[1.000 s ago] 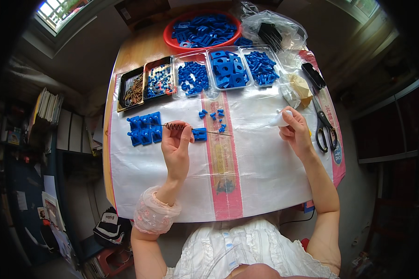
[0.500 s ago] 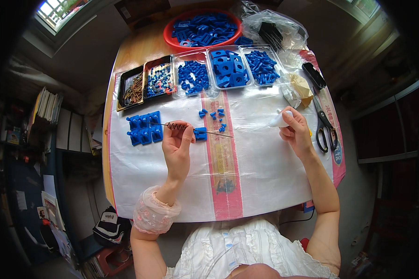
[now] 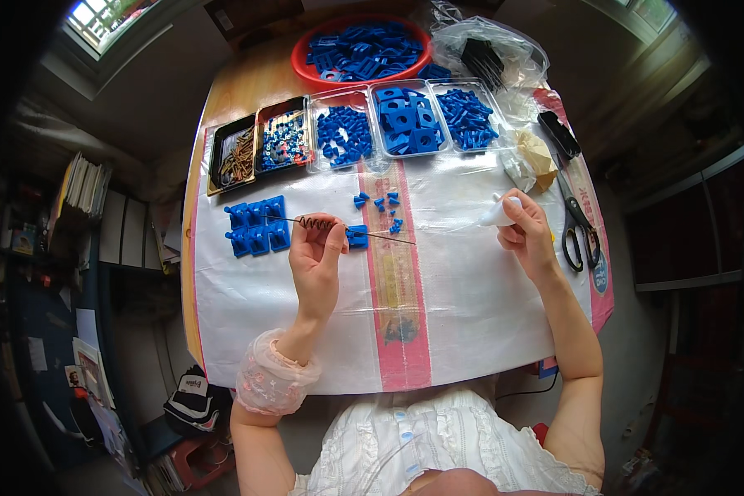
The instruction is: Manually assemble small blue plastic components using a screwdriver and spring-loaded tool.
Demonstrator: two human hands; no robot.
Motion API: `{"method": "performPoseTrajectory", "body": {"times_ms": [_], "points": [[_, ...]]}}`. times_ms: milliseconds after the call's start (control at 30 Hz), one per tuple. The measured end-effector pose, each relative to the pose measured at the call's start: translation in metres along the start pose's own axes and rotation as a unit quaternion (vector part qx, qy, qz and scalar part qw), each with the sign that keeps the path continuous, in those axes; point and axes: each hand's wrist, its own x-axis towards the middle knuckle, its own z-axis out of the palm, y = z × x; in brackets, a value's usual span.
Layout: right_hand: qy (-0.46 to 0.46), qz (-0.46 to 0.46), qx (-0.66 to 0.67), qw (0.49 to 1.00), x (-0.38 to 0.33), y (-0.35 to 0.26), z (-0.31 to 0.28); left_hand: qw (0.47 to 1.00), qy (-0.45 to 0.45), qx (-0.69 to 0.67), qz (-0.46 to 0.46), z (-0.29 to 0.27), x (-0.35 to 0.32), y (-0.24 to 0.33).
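Pinching the wire [image 3: 315,223] near its coil, the left hand [image 3: 312,260] is over the table [image 3: 488,331], while the right hand [image 3: 524,233] is closed around a white bottle [image 3: 498,215], with blue blocks [image 3: 258,241] to the left, small pegs [image 3: 379,203] between the hands and trays [image 3: 221,153] farther off.

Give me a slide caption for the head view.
Left hand pinching a dark coiled wire, right hand holding a white narrow-tipped container, with trays of small parts beyond.
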Motion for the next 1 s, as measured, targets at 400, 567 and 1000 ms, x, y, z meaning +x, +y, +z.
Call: {"method": "performPoseTrajectory", "body": {"times_ms": [400, 567, 1000], "points": [[-0.002, -0.032, -0.008, 0.999, -0.003, -0.004, -0.001, 1.000, -0.002, -0.001, -0.009, 0.001, 0.000, 0.001], [-0.005, -0.053, -0.032, 0.998, -0.007, -0.008, 0.003, 1.000, 0.001, -0.004, -0.016, 0.003, 0.001, 0.002], [0.009, -0.103, -0.086, 0.991, -0.013, -0.014, 0.009, 1.000, -0.002, -0.006, -0.022, 0.003, 0.001, 0.003]]}}
